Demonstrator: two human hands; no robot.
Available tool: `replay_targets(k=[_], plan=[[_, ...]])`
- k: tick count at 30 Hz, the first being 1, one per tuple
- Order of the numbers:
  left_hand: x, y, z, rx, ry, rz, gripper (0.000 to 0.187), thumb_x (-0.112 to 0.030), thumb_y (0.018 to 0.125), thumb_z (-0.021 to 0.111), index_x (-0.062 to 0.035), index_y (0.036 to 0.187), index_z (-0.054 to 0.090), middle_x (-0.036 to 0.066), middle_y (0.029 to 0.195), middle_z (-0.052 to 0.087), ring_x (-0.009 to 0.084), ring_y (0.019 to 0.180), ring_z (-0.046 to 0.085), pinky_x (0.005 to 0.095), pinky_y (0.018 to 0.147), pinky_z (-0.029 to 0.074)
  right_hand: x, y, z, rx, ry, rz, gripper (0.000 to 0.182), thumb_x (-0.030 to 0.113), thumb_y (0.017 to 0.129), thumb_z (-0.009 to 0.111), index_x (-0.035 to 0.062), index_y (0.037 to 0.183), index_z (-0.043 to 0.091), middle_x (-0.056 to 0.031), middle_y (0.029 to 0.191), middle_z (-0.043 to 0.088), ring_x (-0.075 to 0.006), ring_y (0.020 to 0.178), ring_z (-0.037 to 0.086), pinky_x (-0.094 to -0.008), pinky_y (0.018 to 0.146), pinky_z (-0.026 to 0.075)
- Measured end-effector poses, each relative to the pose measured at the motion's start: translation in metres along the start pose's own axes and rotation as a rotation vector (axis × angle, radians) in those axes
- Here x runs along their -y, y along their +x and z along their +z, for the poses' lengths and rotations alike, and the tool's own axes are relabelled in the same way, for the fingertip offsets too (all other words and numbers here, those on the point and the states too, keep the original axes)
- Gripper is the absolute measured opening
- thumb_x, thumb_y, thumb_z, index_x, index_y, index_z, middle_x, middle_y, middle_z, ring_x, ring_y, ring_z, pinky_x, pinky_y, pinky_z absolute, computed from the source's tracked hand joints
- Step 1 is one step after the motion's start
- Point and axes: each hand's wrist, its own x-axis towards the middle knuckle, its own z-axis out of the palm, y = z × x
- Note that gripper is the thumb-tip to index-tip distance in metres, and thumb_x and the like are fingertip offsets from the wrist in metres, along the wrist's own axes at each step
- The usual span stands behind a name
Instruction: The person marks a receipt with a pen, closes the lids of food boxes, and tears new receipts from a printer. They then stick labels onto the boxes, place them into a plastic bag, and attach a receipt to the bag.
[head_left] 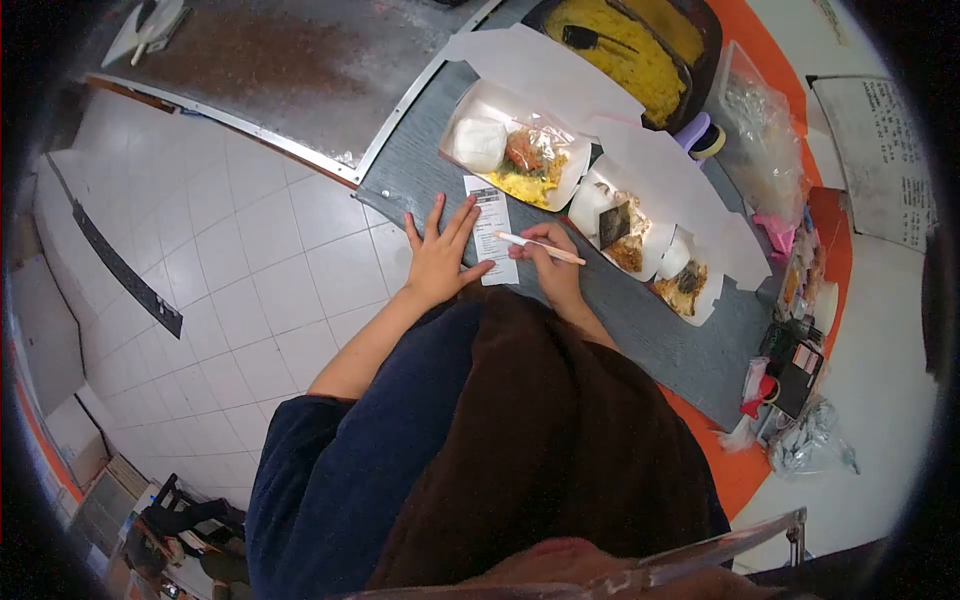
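Observation:
A printed paper slip (493, 222) lies on the grey counter in front of me. My left hand (437, 257) rests flat with its fingers spread, the fingertips and thumb touching the slip's left edge. Above the slip's right side, my right hand (553, 268) grips a white pen (515, 240), its tip over the printed lines. Just beyond stands an open paper food box (573, 178) with white rice, yellow egg and a reddish fried piece. To its right, more open paper packaging (700, 205) holds rice portions, browned food and a dark sheet on one portion.
Black trays of yellow food (655, 90) with a dark utensil sit at the back. Beside them are a tape roll (708, 140) and a clear plastic bag (757, 130). A black device (795, 370) stands at the counter's right end. A metal-edged surface (300, 70) adjoins at upper left.

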Motion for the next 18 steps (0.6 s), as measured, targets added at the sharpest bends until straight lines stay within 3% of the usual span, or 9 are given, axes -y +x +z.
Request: replay_targets(k=[2,5,9,11,12,14,15,18], plan=[[0.000,0.001,-0.001,0.008,-0.009,-0.009,0.079,-0.050,0.068,0.061,-0.0097,0.130,0.034,0.000,0.141,0.022,0.0317,0.130,0.011,0.0668,0.093,0.003,-0.011,0.003,0.000,0.095,-0.178,-0.221,0.013,0.000,0.074,0.060,-0.0030,0.083,0.052,-0.0070,0.077,0.054,-0.0121,0.060,0.057,-0.0235,0.053,0.046],[0.001,0.000,-0.002,0.009,-0.026,-0.005,0.079,-0.049,0.067,0.062,-0.0109,0.131,0.033,-0.001,0.141,0.021,0.0318,0.130,0.011,0.0671,0.093,0.003,-0.017,0.007,-0.003,0.163,-0.416,-0.318,0.010,-0.001,0.073,0.060,-0.0036,0.081,0.053,-0.0064,0.074,0.054,-0.0117,0.063,0.058,-0.0226,0.054,0.047],[0.002,0.001,-0.002,0.025,-0.033,-0.005,0.080,-0.049,0.068,0.061,-0.0113,0.131,0.032,-0.001,0.141,0.021,0.0323,0.130,0.011,0.0674,0.093,0.003,-0.011,0.005,0.002,0.113,-0.439,-0.333,0.006,0.002,0.077,0.056,-0.0014,0.076,0.052,-0.0062,0.070,0.053,-0.0126,0.055,0.055,-0.0234,0.048,0.047],[0.002,0.001,-0.002,0.026,-0.033,-0.006,0.080,-0.049,0.068,0.061,-0.0114,0.131,0.032,-0.001,0.141,0.021,0.0323,0.130,0.011,0.0675,0.093,0.003,0.024,-0.005,0.016,-0.030,0.089,0.211,0.018,0.013,0.083,0.051,0.0031,0.068,0.047,-0.0043,0.060,0.048,-0.0115,0.040,0.045,-0.0214,0.035,0.039],[0.002,0.002,-0.002,0.041,-0.038,-0.010,0.080,-0.049,0.068,0.062,-0.0122,0.132,0.030,0.000,0.141,0.020,0.0331,0.130,0.010,0.0674,0.093,0.002,0.028,-0.003,0.010,-0.028,0.089,0.213,0.018,0.013,0.083,0.051,0.0031,0.068,0.047,-0.0043,0.060,0.048,-0.0115,0.040,0.045,-0.0214,0.035,0.039],[0.002,0.001,-0.003,0.059,-0.044,-0.013,0.081,-0.049,0.069,0.062,-0.0131,0.133,0.028,0.000,0.141,0.020,0.0340,0.130,0.010,0.0673,0.093,0.000,0.043,0.000,-0.001,0.302,1.050,1.022,0.028,0.021,0.087,0.045,0.0072,0.063,0.040,-0.0025,0.054,0.041,-0.0095,0.032,0.033,-0.0199,0.026,0.029],[0.003,0.001,-0.003,0.057,-0.044,-0.009,0.081,-0.049,0.068,0.062,-0.0129,0.133,0.028,0.000,0.141,0.020,0.0339,0.130,0.010,0.0674,0.093,0.000,0.048,-0.007,0.000,0.280,1.023,1.049,0.030,0.021,0.088,0.044,0.0085,0.062,0.037,-0.0008,0.050,0.034,-0.0075,0.032,0.027,-0.0171,0.024,0.022],[0.001,0.002,-0.003,0.056,-0.028,-0.011,0.081,-0.050,0.068,0.061,-0.0121,0.132,0.029,-0.001,0.141,0.020,0.0330,0.130,0.010,0.0668,0.093,0.001,0.031,-0.008,-0.009,0.394,1.199,1.086,0.029,0.022,0.087,0.044,0.0087,0.062,0.037,-0.0007,0.051,0.034,-0.0072,0.033,0.028,-0.0176,0.024,0.022]])
